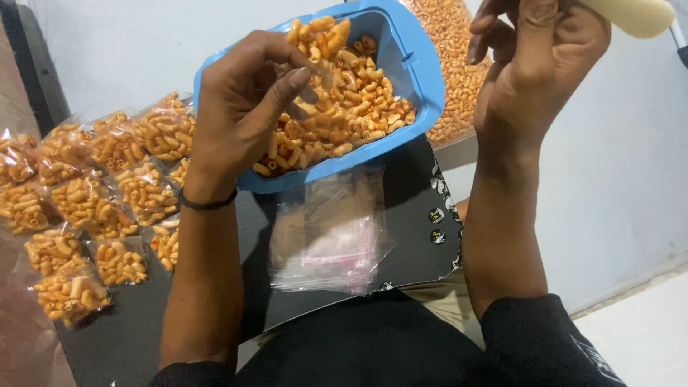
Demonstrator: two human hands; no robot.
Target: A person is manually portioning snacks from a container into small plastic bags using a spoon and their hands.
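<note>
Left hand (240, 107) pinches orange snacks over the blue tray (412, 72), tilted for easy picking. Right hand (534, 64) beside tray grasps a cream handle (634, 14). Empty bags (330, 236) wait below.

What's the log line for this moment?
left hand: pinching orange snack pieces | blue tray: tilted | right hand: raised | empty bags: on lap board

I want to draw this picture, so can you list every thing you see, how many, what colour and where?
Blue tub: one, blue, top middle, full of orange macaroni snacks.
Filled snack bags: about a dozen, clear with orange snacks, left side.
Empty zip bags: a small stack, clear with pink strips, middle.
Black board: one, under the bags.
Big snack pile: one, orange, behind the tub.
Cream handle: one, top right.
Black wristband: one, left wrist.
Left hand: over the tub.
Right hand: by the handle.
</note>
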